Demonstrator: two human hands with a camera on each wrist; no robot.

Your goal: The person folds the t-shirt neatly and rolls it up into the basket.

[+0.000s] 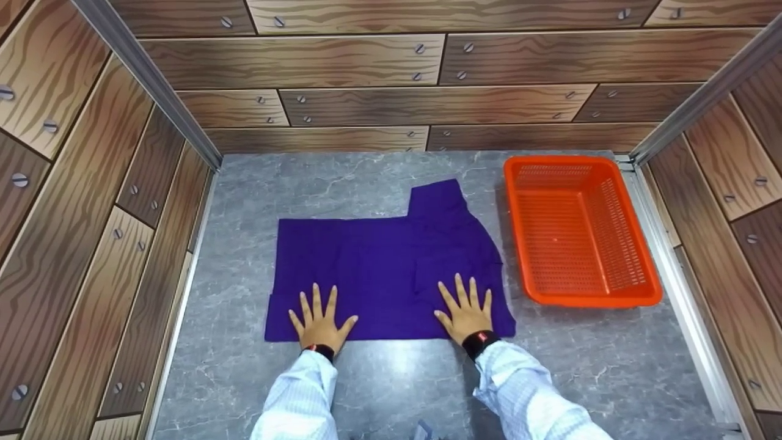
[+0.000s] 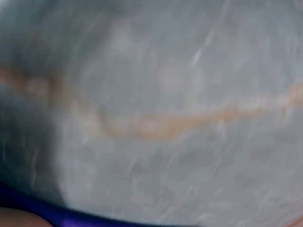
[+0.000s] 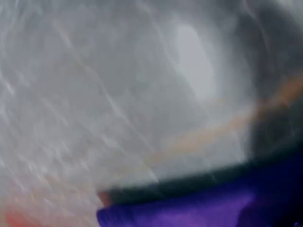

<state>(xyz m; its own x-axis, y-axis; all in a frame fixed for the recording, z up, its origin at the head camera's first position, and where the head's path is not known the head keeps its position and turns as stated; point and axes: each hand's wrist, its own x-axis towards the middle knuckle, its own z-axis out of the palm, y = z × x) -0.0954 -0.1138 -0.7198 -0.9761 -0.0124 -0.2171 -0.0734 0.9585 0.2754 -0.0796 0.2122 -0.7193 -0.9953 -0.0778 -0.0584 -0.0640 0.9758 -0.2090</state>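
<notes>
A purple shirt (image 1: 379, 275) lies flat and folded on the grey marbled tabletop, with a sleeve-like part pointing away at its upper right. My left hand (image 1: 321, 324) rests palm down on its near left part, fingers spread and straight. On the near right part, below a pocket-like outline, my right hand (image 1: 469, 311) lies the same way. Neither hand grips the fabric. In the left wrist view only a strip of the shirt (image 2: 94, 220) shows at the bottom; the right wrist view catches the shirt's edge (image 3: 189, 213) along the lower right.
An orange plastic basket (image 1: 520, 232) with perforated walls stands to the right of the shirt. Wood-patterned panels (image 1: 360, 61) enclose the tabletop (image 1: 232, 256) at the back and both sides, with metal strips along the corners. A small pale object (image 1: 422, 430) shows at the near edge.
</notes>
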